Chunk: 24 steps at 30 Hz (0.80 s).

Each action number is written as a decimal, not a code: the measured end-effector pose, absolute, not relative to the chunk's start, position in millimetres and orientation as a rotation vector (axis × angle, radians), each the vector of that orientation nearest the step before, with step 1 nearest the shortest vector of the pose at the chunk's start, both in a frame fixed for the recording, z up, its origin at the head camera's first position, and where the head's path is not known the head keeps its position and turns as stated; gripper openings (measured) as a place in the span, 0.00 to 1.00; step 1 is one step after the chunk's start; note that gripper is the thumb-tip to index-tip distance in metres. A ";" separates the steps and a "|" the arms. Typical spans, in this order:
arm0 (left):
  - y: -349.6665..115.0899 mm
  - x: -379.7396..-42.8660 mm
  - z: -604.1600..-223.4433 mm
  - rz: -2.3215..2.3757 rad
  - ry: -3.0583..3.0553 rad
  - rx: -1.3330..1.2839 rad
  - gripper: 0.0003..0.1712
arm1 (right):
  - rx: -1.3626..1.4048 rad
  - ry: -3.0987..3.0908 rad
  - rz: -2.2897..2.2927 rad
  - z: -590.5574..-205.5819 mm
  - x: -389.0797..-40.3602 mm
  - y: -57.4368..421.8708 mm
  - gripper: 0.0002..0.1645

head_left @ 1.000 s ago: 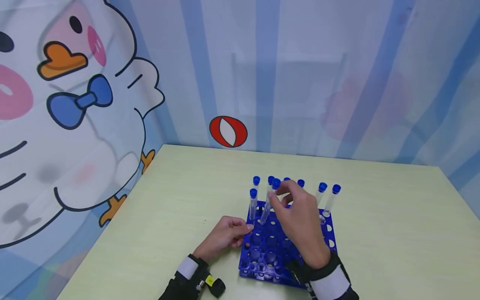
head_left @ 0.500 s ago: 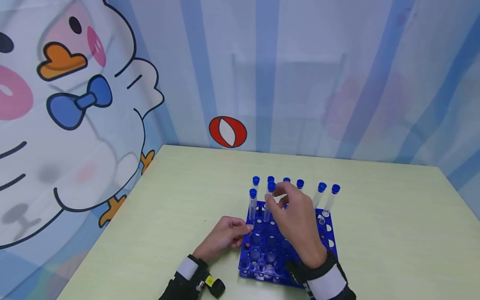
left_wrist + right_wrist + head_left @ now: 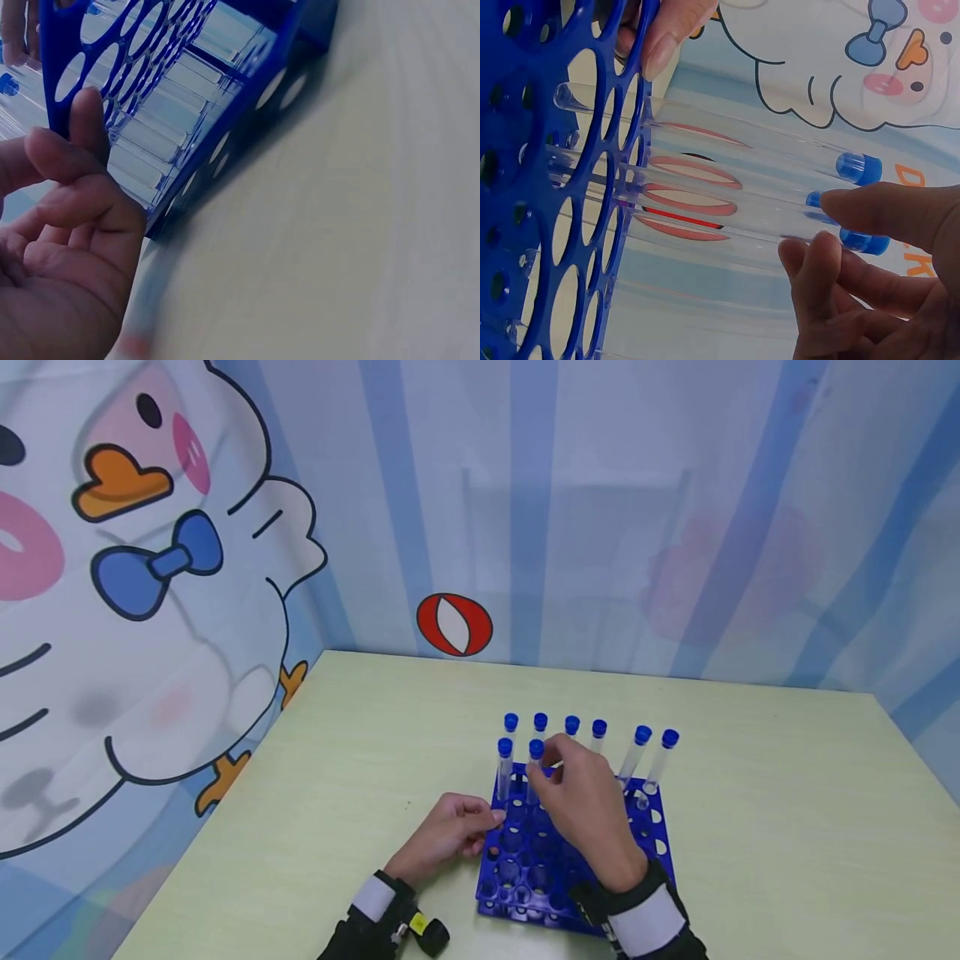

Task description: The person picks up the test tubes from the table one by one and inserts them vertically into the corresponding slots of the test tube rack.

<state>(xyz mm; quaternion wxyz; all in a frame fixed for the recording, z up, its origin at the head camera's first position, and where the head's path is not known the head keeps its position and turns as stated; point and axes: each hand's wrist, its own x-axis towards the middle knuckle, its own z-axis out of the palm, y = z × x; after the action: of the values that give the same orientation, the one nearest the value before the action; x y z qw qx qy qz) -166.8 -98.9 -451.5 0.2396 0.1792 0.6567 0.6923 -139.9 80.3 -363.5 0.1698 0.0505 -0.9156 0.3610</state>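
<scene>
In the head view a blue test tube rack (image 3: 525, 860) stands on the table below several clear tubes with blue caps. My right hand (image 3: 585, 810) pinches one test tube (image 3: 536, 768) just under its cap, between thumb and fingers. That tube is nearly upright in the second row, beside another capped tube (image 3: 505, 772) at the left end. In the right wrist view, its lower part passes through the rack's top plate. My left hand (image 3: 450, 831) grips the rack's left edge; the left wrist view shows the thumb and a finger (image 3: 88, 124) at the rack's edge.
Several capped tubes (image 3: 572, 727) line the far row, with a gap before the two on the right. Pale table surface (image 3: 787, 810) surrounds the rack. A printed backdrop (image 3: 600, 527) stands behind the table, with a cartoon duck at the left.
My right hand has moved slightly left and down; its tube has gone from tilted to nearly upright and sits lower in the rack. The left hand stays on the rack's edge.
</scene>
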 end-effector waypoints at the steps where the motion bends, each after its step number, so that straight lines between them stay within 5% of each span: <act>1: -98.9 -167.3 -452.6 1.895 1.796 0.491 0.16 | 0.142 -2.605 1.026 -363.9 -140.0 80.3 0.12; 7: -99.1 -174.5 -468.2 1.899 1.795 0.478 0.17 | 0.131 -2.629 1.019 -365.0 -139.4 80.6 0.14; 18: -99.4 -174.4 -472.1 1.867 1.857 0.451 0.19 | 0.047 -2.891 0.966 -353.0 -132.4 88.4 0.32; 24: -104.2 -169.4 -471.2 1.738 2.101 0.355 0.22 | 0.113 -2.851 1.005 -338.4 -112.6 112.9 0.24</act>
<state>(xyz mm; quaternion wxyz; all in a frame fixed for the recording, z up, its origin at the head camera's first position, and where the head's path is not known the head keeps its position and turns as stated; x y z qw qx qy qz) -169.4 -104.2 -471.2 0.1947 0.1268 0.7496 0.6198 -112.6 112.9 -338.4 0.0581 0.0373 -0.9409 0.3315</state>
